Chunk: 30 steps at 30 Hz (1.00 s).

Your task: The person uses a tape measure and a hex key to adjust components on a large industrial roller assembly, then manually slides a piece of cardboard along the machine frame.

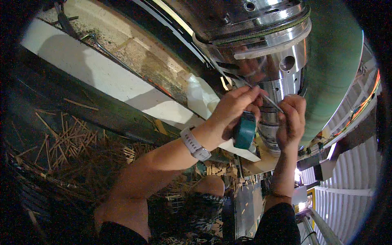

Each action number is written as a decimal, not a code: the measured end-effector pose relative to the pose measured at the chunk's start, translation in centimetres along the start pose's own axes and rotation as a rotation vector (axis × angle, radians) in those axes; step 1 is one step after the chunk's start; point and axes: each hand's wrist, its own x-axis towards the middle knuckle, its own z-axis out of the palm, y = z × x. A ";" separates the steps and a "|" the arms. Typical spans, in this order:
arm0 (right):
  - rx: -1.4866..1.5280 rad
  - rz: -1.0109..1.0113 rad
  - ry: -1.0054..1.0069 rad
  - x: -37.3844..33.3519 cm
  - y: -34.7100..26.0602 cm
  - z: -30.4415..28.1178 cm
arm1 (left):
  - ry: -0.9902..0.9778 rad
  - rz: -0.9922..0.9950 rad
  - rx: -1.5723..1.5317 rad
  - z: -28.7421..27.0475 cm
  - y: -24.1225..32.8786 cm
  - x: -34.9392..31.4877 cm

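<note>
My left hand (232, 110), with a pale watch on its wrist, is closed, its thumb and fingers pinching one end of a thin grey strip (271, 103). A dark green roll-like object (245, 132) sits under its fingers against the palm; its exact kind cannot be made out. At the strip's other end my right hand (292, 118) is closed, fingertips pressed together on it. Both hands are in front of a shiny metal cylinder (281, 61) with round holes and stepped rings. The hands hide part of its narrower lower section.
A curved green panel (332, 77) rises on the right. To the left runs a white ledge (110, 81) beside a dirty trough holding a long metal wrench (106, 51). Thin brown sticks (67, 139) are heaped lower left. Orange cables (363, 106) hang far right.
</note>
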 end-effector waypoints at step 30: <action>0.193 0.268 -0.135 2.7 -2.9 0.0 | 0.098 0.086 -0.081 0.5 1.9 -1.1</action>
